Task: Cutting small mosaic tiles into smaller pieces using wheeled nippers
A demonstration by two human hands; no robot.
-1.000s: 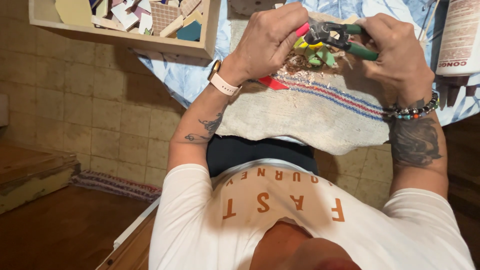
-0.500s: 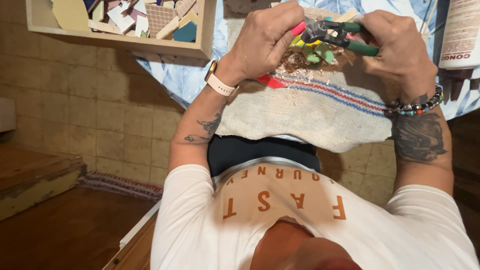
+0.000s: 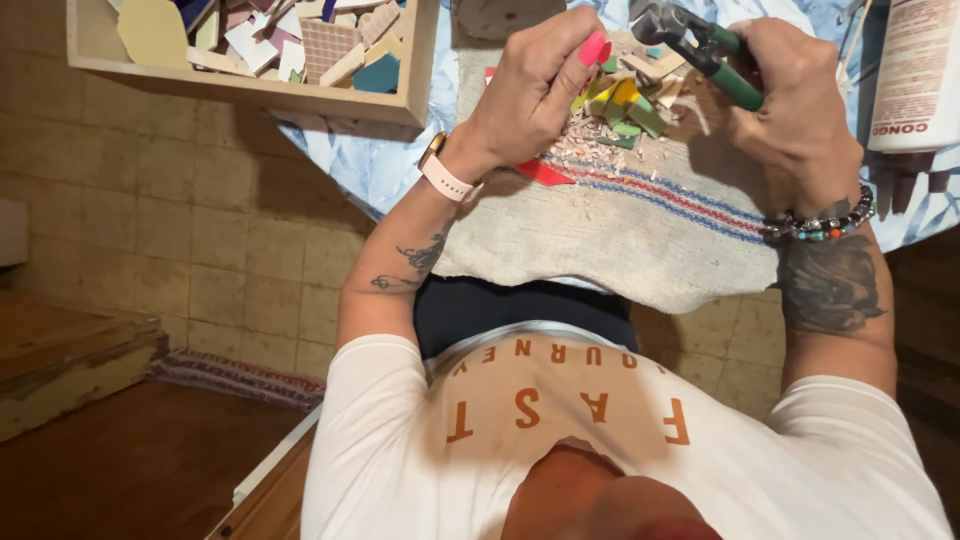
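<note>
Gripping green-handled metal tile nippers [image 3: 700, 50] near the top edge of the view: right hand [image 3: 800, 110], fingers curled tight round the handles, dark jaw head pointing left and raised above the work surface.
Hovering just left of the nippers: left hand [image 3: 535, 85], fingers bunched narrow with bright pink nails showing; whether a fragment sits pinched between the fingertips cannot be told.
Lying below and between both hands: small heap of cut tile pieces in yellow, green and beige [image 3: 625, 105], with pale crumbs and chips scattered round it.
Beside the heap, toward the left wrist: flat red triangular shard [image 3: 545, 172].
Underneath all of the above: coarse beige cloth with red and blue stripes [image 3: 600, 240], spread over a table with a pale blue patterned cover [image 3: 385, 165] and hanging over its near edge.
Worn: pale-strapped wristwatch [image 3: 445, 175] on the left wrist; beaded bracelet [image 3: 820, 222] on the right wrist.
At upper left on the table: shallow wooden tray [image 3: 250, 92] filled with assorted broken tile pieces in many colours.
At far right: white plastic bottle [image 3: 920, 75], upright, well apart from the heap.
</note>
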